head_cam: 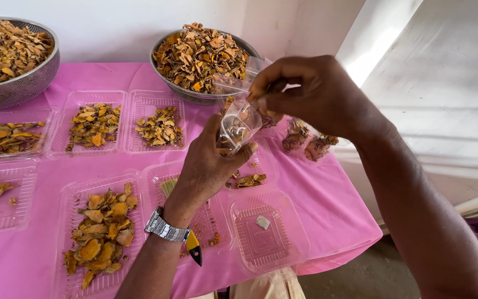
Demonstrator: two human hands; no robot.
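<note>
Above a pink table (327,199), the left hand (211,166) grips a small clear bag (238,128) of dried slices while the right hand (311,94) pinches its open top, filling apparently done, sealing next

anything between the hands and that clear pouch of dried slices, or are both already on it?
Nothing visible in the way. The left hand grips the clear pouch from below, and the right hand pinches its top edge. Both touch it directly, held above the clear trays on the pink tablecloth.
</note>
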